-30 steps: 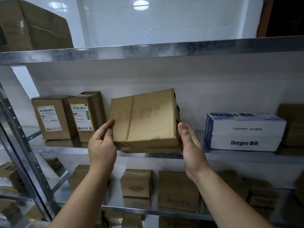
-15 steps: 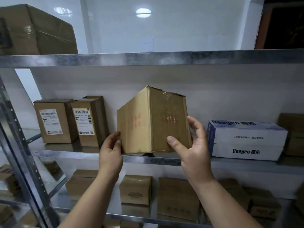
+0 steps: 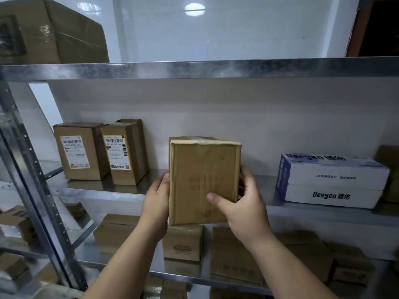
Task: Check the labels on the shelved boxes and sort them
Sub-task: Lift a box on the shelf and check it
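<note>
I hold a plain brown cardboard box (image 3: 203,169) upright in front of the middle shelf (image 3: 97,189). Its taped face with faint red print faces me, and no label shows on it. My left hand (image 3: 156,203) grips its left edge. My right hand (image 3: 239,206) grips its right edge, thumb across the front face. Two brown boxes with white shipping labels, one (image 3: 79,151) and the other (image 3: 124,152), stand on the shelf to the left.
Two stacked white and blue Deeyeo boxes (image 3: 332,180) lie on the shelf at right. A large taped carton (image 3: 51,31) sits on the top shelf. Several brown boxes (image 3: 183,242) fill the lower shelf. A metal upright (image 3: 32,180) runs down the left.
The box has been turned between my hands from a wide face to its narrower taped face. It has also dropped lower, in front of the shelf edge.
</note>
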